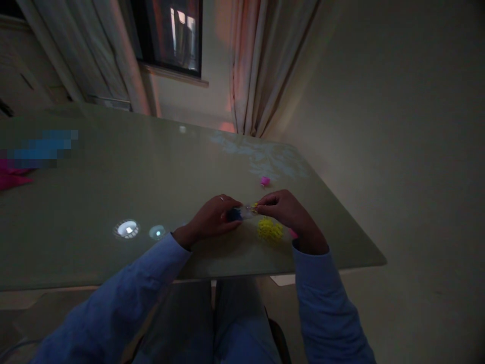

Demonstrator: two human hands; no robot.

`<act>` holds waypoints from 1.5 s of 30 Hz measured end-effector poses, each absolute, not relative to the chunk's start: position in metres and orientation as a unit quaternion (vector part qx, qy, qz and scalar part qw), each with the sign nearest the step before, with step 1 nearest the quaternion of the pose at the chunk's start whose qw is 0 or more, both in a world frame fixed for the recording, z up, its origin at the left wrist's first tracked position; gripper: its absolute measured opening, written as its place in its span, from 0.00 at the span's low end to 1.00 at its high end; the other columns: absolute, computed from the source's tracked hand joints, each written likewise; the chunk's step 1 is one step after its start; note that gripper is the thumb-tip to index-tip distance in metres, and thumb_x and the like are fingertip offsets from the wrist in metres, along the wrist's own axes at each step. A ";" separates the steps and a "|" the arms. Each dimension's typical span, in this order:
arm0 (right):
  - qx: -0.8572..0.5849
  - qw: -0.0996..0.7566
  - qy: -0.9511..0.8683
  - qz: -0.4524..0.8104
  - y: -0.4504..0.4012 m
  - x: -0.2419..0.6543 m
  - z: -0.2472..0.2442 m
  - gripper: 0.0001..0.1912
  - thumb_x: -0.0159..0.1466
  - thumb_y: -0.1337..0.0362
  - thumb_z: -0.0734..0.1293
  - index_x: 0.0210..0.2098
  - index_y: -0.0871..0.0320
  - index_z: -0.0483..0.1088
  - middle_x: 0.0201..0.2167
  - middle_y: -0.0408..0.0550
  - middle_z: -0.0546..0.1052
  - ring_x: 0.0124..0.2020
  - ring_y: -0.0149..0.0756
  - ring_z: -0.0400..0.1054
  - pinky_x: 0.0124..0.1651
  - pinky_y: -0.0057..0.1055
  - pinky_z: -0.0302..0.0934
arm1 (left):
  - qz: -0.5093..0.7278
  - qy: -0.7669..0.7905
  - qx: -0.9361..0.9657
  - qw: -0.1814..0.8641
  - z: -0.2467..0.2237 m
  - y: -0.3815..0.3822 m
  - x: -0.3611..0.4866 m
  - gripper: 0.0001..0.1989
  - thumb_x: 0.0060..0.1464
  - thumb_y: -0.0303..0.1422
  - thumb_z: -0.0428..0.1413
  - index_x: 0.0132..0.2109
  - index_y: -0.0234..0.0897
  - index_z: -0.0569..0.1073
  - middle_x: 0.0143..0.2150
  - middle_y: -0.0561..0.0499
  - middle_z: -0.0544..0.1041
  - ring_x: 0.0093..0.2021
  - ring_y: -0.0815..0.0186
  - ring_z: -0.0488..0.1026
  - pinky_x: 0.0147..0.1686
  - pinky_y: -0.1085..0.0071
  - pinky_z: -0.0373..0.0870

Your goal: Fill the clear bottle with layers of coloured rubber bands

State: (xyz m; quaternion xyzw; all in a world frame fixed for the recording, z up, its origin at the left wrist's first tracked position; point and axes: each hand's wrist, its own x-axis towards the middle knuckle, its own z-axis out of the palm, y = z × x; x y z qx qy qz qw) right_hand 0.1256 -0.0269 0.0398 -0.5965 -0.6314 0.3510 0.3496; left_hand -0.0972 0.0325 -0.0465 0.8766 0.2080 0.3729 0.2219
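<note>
My left hand [214, 218] is wrapped round a small clear container [247, 212], which lies on its side with its mouth towards the right. Something dark blue [235, 214] shows inside it, near my palm. At the mouth, my right hand [280, 206] pinches a few yellow bits [254, 206] between thumb and fingers. Just below the right hand, a loose pile of small yellow pieces [270, 229] lies on the table. A small pink object [264, 181] sits beyond the hands, and another bit of pink [293, 233] peeks out beside my right wrist.
The glossy table [151, 172] reflects ceiling lights and ends at a corner on the right. At the far left lie a blurred-out blue thing [45, 145] and pink material [14, 181]. Curtains [250, 65] and a window [178, 35] stand behind the table.
</note>
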 end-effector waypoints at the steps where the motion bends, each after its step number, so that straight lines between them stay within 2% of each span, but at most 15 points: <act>1: -0.598 0.331 -0.648 0.337 -0.025 0.127 0.042 0.06 0.51 0.63 0.74 0.23 0.59 0.82 0.18 0.44 0.77 0.20 0.29 0.64 0.25 0.26 0.54 | 0.370 0.209 0.878 0.220 -0.047 0.033 -0.097 0.18 0.57 0.40 0.62 0.51 0.36 0.76 0.44 0.42 0.81 0.44 0.56 0.77 0.45 0.61 0.73; 8: -0.558 0.276 -0.732 0.278 -0.022 0.125 0.059 0.09 0.57 0.63 0.70 0.25 0.57 0.83 0.18 0.41 0.77 0.20 0.29 0.63 0.24 0.25 0.51 | 0.367 0.216 0.871 0.244 -0.052 0.034 -0.098 0.19 0.58 0.43 0.62 0.52 0.36 0.76 0.46 0.43 0.82 0.45 0.57 0.78 0.46 0.61 0.74; 12: -0.547 0.251 -0.757 0.254 -0.024 0.122 0.064 0.12 0.60 0.64 0.67 0.26 0.56 0.83 0.20 0.42 0.79 0.23 0.31 0.67 0.28 0.27 0.54 | 0.369 0.214 0.868 0.254 -0.052 0.034 -0.097 0.20 0.58 0.43 0.63 0.51 0.35 0.77 0.46 0.43 0.82 0.45 0.57 0.78 0.46 0.61 0.74; 16: -0.554 0.268 -0.742 0.267 -0.025 0.120 0.067 0.10 0.59 0.65 0.68 0.28 0.56 0.84 0.24 0.45 0.82 0.25 0.34 0.71 0.31 0.30 0.58 | 0.376 0.208 0.864 0.262 -0.052 0.033 -0.097 0.20 0.57 0.43 0.63 0.51 0.35 0.77 0.45 0.43 0.82 0.44 0.58 0.79 0.45 0.62 0.74; 22: -0.552 0.314 -0.717 0.287 -0.025 0.123 0.069 0.07 0.57 0.64 0.71 0.28 0.54 0.84 0.21 0.42 0.80 0.23 0.32 0.68 0.31 0.30 0.60 | 0.386 0.214 0.848 0.293 -0.050 0.032 -0.097 0.20 0.55 0.43 0.64 0.50 0.36 0.78 0.45 0.43 0.83 0.43 0.59 0.79 0.45 0.61 0.74; 25: -0.565 0.360 -0.697 0.255 -0.031 0.122 0.069 0.08 0.59 0.61 0.71 0.31 0.56 0.84 0.24 0.44 0.80 0.25 0.33 0.67 0.31 0.31 0.60 | 0.395 0.228 0.811 0.367 -0.045 0.030 -0.095 0.20 0.53 0.42 0.67 0.50 0.36 0.79 0.45 0.45 0.83 0.42 0.60 0.79 0.45 0.63 0.75; 29: -0.566 0.444 -0.655 0.229 -0.044 0.118 0.063 0.13 0.61 0.56 0.72 0.42 0.56 0.82 0.21 0.40 0.71 0.24 0.30 0.61 0.29 0.29 0.57 | 0.385 0.211 0.719 0.539 -0.036 0.027 -0.091 0.21 0.52 0.41 0.68 0.50 0.35 0.79 0.48 0.43 0.83 0.44 0.60 0.80 0.47 0.62 0.76; 32: -0.547 0.461 -0.647 0.264 -0.052 0.113 0.054 0.14 0.62 0.55 0.72 0.43 0.56 0.80 0.23 0.39 0.70 0.25 0.29 0.61 0.30 0.28 0.57 | 0.376 0.155 0.634 0.658 -0.032 0.025 -0.089 0.23 0.51 0.39 0.69 0.52 0.34 0.78 0.50 0.41 0.82 0.49 0.56 0.80 0.51 0.58 0.76; 34: -0.542 0.466 -0.637 0.290 -0.055 0.111 0.047 0.15 0.61 0.56 0.73 0.44 0.56 0.80 0.25 0.40 0.71 0.27 0.30 0.63 0.31 0.28 0.59 | 0.371 0.133 0.598 0.698 -0.031 0.025 -0.088 0.24 0.49 0.37 0.71 0.52 0.35 0.78 0.51 0.41 0.82 0.50 0.55 0.80 0.53 0.57 0.76; 37: -0.544 0.481 -0.623 0.290 -0.056 0.108 0.035 0.17 0.61 0.56 0.73 0.47 0.56 0.78 0.30 0.43 0.74 0.30 0.32 0.67 0.34 0.30 0.62 | 0.368 0.131 0.579 0.715 -0.029 0.023 -0.088 0.24 0.47 0.35 0.72 0.51 0.36 0.78 0.51 0.42 0.82 0.49 0.56 0.81 0.53 0.56 0.76; 40: -0.548 0.487 -0.631 0.253 -0.057 0.106 0.023 0.22 0.59 0.55 0.75 0.52 0.54 0.76 0.42 0.50 0.78 0.41 0.38 0.72 0.40 0.33 0.66 | 0.363 0.145 0.587 0.708 -0.026 0.021 -0.088 0.24 0.45 0.37 0.72 0.49 0.35 0.79 0.49 0.42 0.83 0.45 0.56 0.82 0.49 0.55 0.78; 42: -0.547 0.487 -0.635 0.243 -0.059 0.103 0.016 0.28 0.57 0.54 0.76 0.56 0.52 0.73 0.51 0.53 0.77 0.49 0.43 0.72 0.46 0.37 0.67 | 0.370 0.161 0.606 0.685 -0.025 0.020 -0.088 0.23 0.46 0.38 0.72 0.48 0.34 0.80 0.48 0.42 0.83 0.45 0.56 0.81 0.49 0.56 0.78; 45: -0.549 0.492 -0.625 0.257 -0.061 0.096 0.006 0.36 0.55 0.52 0.78 0.61 0.51 0.69 0.57 0.55 0.74 0.57 0.47 0.70 0.53 0.42 0.66 | 0.392 0.180 0.635 0.641 -0.026 0.022 -0.089 0.23 0.46 0.40 0.71 0.48 0.35 0.81 0.50 0.41 0.82 0.47 0.55 0.80 0.49 0.57 0.77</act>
